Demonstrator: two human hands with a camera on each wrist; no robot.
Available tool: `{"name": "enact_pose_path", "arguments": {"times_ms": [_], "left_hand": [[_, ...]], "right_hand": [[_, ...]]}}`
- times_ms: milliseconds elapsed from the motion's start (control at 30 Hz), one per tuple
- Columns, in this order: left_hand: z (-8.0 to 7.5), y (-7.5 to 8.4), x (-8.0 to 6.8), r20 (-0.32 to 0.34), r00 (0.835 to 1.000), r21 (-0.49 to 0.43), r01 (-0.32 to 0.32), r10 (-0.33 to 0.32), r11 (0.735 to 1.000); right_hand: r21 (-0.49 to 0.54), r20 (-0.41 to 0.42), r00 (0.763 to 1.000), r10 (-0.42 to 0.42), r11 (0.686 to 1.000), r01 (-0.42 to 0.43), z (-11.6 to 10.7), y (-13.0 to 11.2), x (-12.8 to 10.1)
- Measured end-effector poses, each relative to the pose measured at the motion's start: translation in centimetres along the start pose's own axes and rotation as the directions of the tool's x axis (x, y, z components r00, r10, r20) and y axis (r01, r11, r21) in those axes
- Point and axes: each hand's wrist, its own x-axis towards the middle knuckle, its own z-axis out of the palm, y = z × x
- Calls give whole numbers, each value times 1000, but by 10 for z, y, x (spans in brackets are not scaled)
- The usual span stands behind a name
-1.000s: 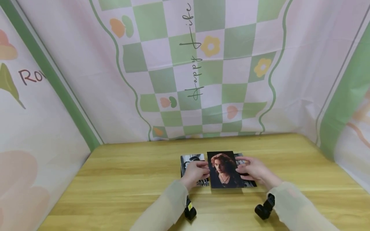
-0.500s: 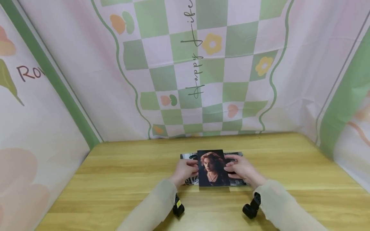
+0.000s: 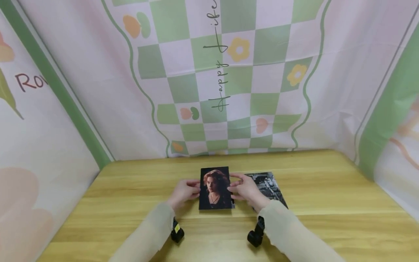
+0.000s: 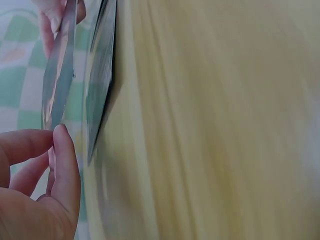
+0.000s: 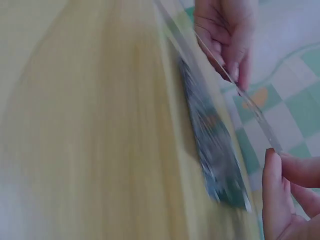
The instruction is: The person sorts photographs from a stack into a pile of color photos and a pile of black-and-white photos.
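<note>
A thin, rectangular portrait photo (image 3: 215,189), glossy and dark, printed with a reddish-haired person, is held just above a smooth wooden table (image 3: 131,203) with streaky yellow grain. The left hand (image 3: 184,191) pinches the portrait photo's left edge and the right hand (image 3: 246,190) pinches its right edge, each in a narrow grip between thumb and fingers. In the wrist views the card appears nearly edge-on, straight and stiff. Below the portrait photo, at its lower right corner, a sliver of another print (image 3: 233,205) shows. To the portrait photo's right, partly behind the right hand, a black-and-white photo (image 3: 267,187) lies flat. Loose beige sleeves (image 3: 147,227) reach up from in front of the portrait photo. Behind it hangs a softly wrinkled cloth (image 3: 239,83) with green and white checks.

Compared with 0.5 s ago, the portrait photo and the 2 hands have moved left. Then it overlapped the black-and-white photo; now it sits apart from it and hides nearly all of the other print.
</note>
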Motion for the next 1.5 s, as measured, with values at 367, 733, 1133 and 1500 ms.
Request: {"name": "enact_pose_path", "arguments": {"times_ms": [367, 733, 1133, 1500], "left_hand": [[-53, -7, -7, -88, 996, 42, 10, -6, 999], [-91, -20, -20, -124, 992, 39, 35, -30, 999], [-109, -28, -29, -138, 989, 26, 63, -59, 998], [-109, -24, -27, -125, 987, 99, 113, -100, 989]], "right_hand": [[63, 41, 999, -34, 998, 32, 54, -6, 8], [18, 95, 994, -47, 999, 46, 95, -13, 8], [66, 122, 991, -57, 997, 49, 117, -14, 11], [48, 78, 997, -27, 999, 23, 121, -15, 18]]}}
